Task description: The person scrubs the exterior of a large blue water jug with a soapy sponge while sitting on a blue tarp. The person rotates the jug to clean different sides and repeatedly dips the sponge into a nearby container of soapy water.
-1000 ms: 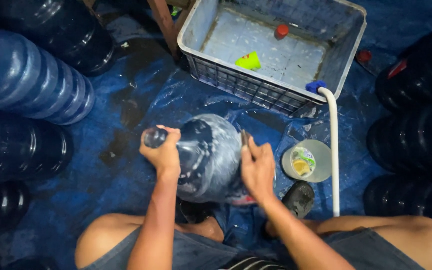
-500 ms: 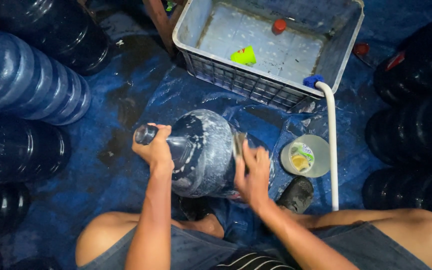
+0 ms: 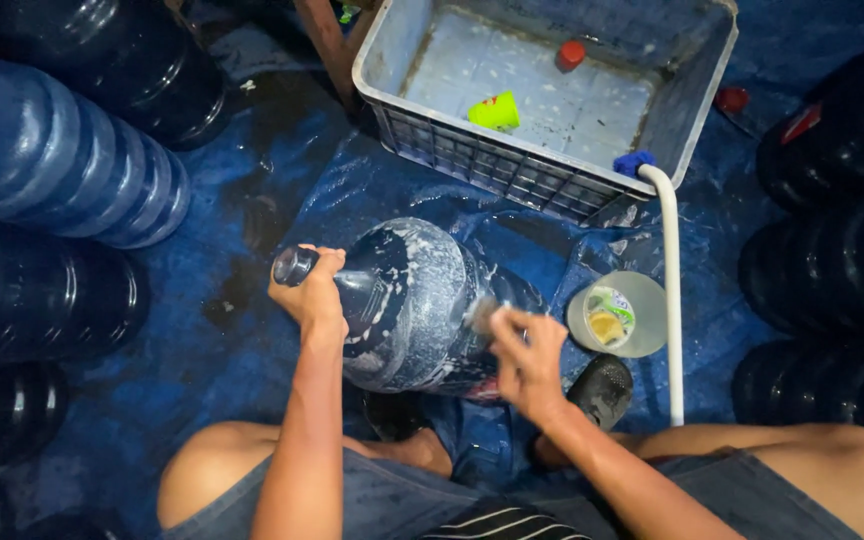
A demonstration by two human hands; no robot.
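A large blue water jug [image 3: 412, 300] lies on its side on the blue tarp, streaked with white soap foam. My left hand [image 3: 314, 300] grips its neck at the left end, close to the open mouth. My right hand [image 3: 527, 355] presses a small scrubbing pad [image 3: 482, 312] against the jug's right side; the pad is mostly hidden by my fingers. My bare knees frame the jug at the bottom of the view.
A grey plastic crate [image 3: 512, 170] with a yellow-green scrap and a red cap stands behind the jug. A white hose [image 3: 670, 300] runs from it. A round soap container [image 3: 617, 315] and a dark sandal [image 3: 602, 390] lie right. Dark jugs [image 3: 62, 170] crowd both sides.
The jug has rolled and shifted slightly left under my hands. My right hand has slid along its side while scrubbing; the left stays on the neck.
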